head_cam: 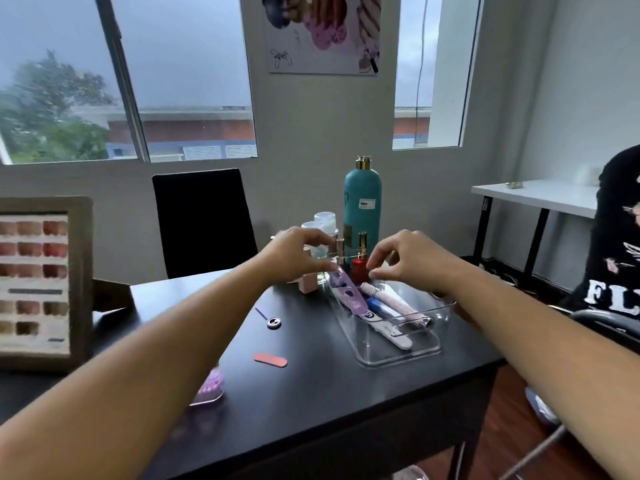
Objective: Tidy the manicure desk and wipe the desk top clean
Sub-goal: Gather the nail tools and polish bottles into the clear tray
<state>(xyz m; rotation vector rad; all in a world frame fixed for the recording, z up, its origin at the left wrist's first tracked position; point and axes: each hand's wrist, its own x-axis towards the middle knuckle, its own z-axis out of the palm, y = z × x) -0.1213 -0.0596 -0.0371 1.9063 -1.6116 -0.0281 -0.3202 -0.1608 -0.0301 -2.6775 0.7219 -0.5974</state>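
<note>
On the black desk [311, 393] stands a clear plastic tray [398, 356] holding a pink-white tool [384, 295], a blue item [375, 304], a white file [393, 333] and a metal clipper [420, 320]. My left hand [298, 252] pinches the top end of a purple patterned nail file [346, 292], which slants down into the tray's left side. My right hand [408, 261] hovers over the tray's far end with its fingertips pinched together; nothing shows between them. A small orange file [270, 360] and a round metal piece [273, 322] lie loose on the desk.
Behind the tray stand a teal bottle [362, 202], a red polish bottle [359, 266], clear bottles [325, 223] and a pink bottle [306, 285]. A framed colour chart [34, 282] stands at the left, with a black chair [204, 220] beyond. A person in black [613, 265] sits at the right.
</note>
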